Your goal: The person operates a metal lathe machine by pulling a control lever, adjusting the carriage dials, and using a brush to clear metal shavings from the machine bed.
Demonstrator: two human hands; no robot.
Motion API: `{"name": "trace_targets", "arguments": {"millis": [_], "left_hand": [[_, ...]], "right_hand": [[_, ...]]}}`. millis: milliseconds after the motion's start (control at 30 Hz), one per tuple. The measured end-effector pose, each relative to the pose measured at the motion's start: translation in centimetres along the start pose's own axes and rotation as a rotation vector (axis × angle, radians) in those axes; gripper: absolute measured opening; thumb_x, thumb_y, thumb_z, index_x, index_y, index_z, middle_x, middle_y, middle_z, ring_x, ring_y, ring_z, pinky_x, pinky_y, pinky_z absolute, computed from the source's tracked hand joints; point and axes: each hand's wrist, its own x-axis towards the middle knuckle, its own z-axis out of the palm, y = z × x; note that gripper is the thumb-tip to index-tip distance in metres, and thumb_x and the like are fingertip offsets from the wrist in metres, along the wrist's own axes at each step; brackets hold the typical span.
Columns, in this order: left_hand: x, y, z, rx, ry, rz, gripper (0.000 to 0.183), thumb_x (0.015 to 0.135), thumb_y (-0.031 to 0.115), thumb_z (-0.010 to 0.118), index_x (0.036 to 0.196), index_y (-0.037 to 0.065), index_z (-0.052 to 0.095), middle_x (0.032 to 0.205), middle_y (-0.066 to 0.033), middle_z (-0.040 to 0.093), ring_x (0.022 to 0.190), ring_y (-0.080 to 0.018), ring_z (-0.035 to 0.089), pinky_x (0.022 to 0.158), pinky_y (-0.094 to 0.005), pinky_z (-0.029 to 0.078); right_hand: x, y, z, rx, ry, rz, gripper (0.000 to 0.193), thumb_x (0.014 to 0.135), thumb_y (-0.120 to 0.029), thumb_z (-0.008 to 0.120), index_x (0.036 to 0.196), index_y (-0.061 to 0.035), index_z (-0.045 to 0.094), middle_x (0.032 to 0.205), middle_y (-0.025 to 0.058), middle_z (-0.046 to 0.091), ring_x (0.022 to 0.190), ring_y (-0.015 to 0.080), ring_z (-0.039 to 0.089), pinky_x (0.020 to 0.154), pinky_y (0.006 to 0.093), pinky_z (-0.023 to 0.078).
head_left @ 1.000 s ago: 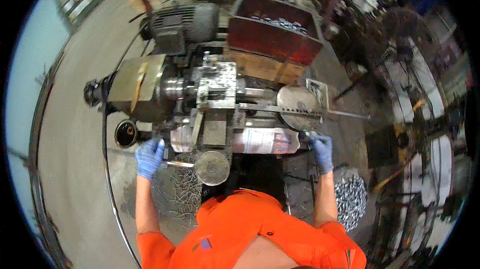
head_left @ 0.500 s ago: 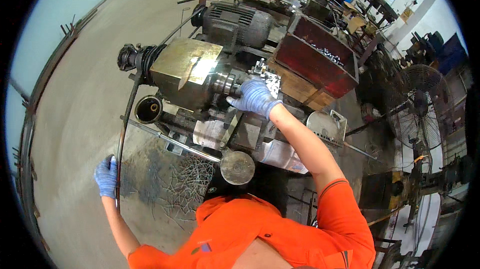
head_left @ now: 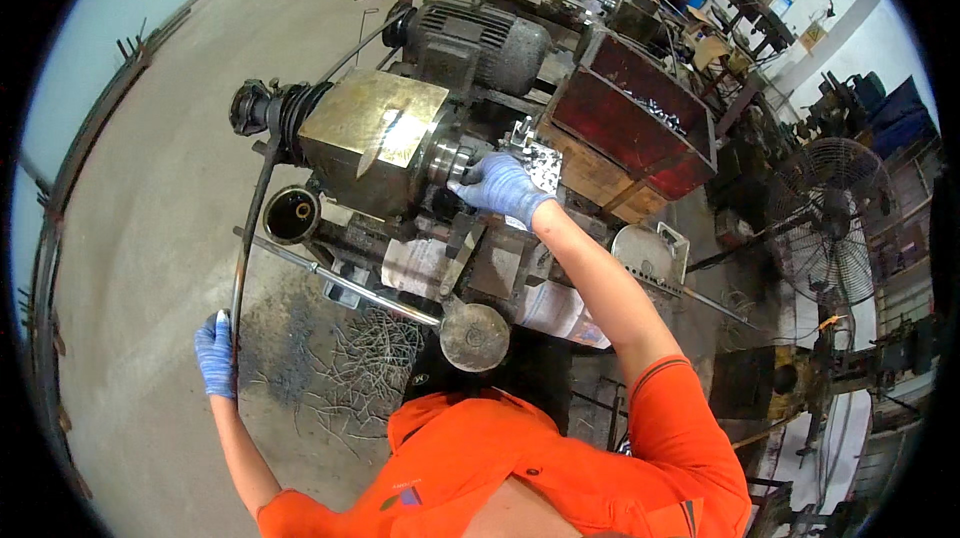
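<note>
My left hand (head_left: 215, 356), in a blue-grey glove, is closed round the lower end of a long dark lever (head_left: 246, 250) that runs up to the machine's spindle housing. My right hand (head_left: 503, 188), gloved alike, is at the shiny steel chuck (head_left: 447, 160), its fingertips pinched together close to the chuck's face. Whatever lies between those fingers is hidden or too small to make out. A brass-coloured plate (head_left: 375, 113) covers the top of the housing. Just beyond my right hand is a small metal plate with bright bits on it (head_left: 541, 166).
A dark red bin (head_left: 630, 108) with small metal parts stands on wood at the right. Behind the housing sits an electric motor (head_left: 478, 43). A round handwheel (head_left: 474, 336) is close to my body. Thin metal scraps (head_left: 370, 368) litter the floor. A large fan (head_left: 830, 223) is far right.
My right hand has shifted slightly left and down, its fingertips now nearer the chuck's face. My left hand stays on the lever, almost in the same place.
</note>
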Motion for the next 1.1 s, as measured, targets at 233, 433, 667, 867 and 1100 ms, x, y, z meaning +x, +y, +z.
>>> {"name": "trace_targets", "arguments": {"millis": [233, 433, 667, 867, 1100], "left_hand": [[0.0, 0.6, 0.0, 0.008, 0.054, -0.114, 0.032, 0.09, 0.028, 0.053, 0.096, -0.001, 0.064, 0.064, -0.0014, 0.056, 0.055, -0.0087, 0.045, 0.049, -0.0265, 0.038], [-1.6, -1.4, -1.7, 0.21, 0.081, -0.043, 0.034, 0.09, 0.031, 0.052, 0.094, -0.001, 0.064, 0.065, -0.0062, 0.059, 0.054, -0.0129, 0.049, 0.053, -0.0324, 0.042], [-5.4, 1.8, -2.8, 0.569, -0.03, -0.1, 0.036, 0.088, 0.038, 0.05, 0.092, 0.004, 0.063, 0.066, -0.0139, 0.06, 0.06, -0.0261, 0.058, 0.058, -0.0388, 0.044], [-4.8, 0.5, -2.4, 0.885, 0.002, -0.041, 0.033, 0.082, 0.037, 0.056, 0.089, 0.006, 0.061, 0.072, -0.0169, 0.062, 0.068, -0.0322, 0.061, 0.061, -0.0427, 0.045], [2.5, -3.4, -5.9, 1.357, 0.118, 0.347, 0.022, 0.076, 0.019, 0.056, 0.094, 0.008, 0.058, 0.068, -0.0136, 0.06, 0.062, -0.0302, 0.059, 0.057, -0.0425, 0.044]], "right_hand": [[2.6, 0.1, -0.7, 0.194, 0.171, -0.051, 0.062, 0.067, -0.057, 0.063, 0.085, 0.0018, 0.065, 0.078, 0.026, 0.062, 0.078, 0.0391, 0.061, 0.071, 0.0413, 0.048], [2.8, -1.9, -3.9, 0.18, -0.066, 0.062, 0.069, 0.069, -0.063, 0.059, 0.081, 0.0052, 0.064, 0.081, 0.0257, 0.062, 0.078, 0.0384, 0.061, 0.072, 0.0403, 0.048], [4.4, -0.8, -2.4, 0.275, -0.048, 0.123, 0.066, 0.072, -0.061, 0.057, 0.08, 0.0037, 0.066, 0.08, 0.0235, 0.063, 0.08, 0.0363, 0.062, 0.074, 0.0389, 0.047], [3.1, -2.3, -1.3, 0.229, 0.112, 0.084, 0.063, 0.069, -0.059, 0.06, 0.092, -0.0007, 0.067, 0.094, 0.0186, 0.065, 0.09, 0.0323, 0.062, 0.081, 0.0363, 0.047], [2.7, -1.7, -0.5, 0.35, 0.067, 0.141, 0.053, 0.074, -0.049, 0.063, 0.088, 0.0017, 0.067, 0.076, 0.0125, 0.067, 0.072, 0.021, 0.063, 0.07, 0.0324, 0.047]]}}
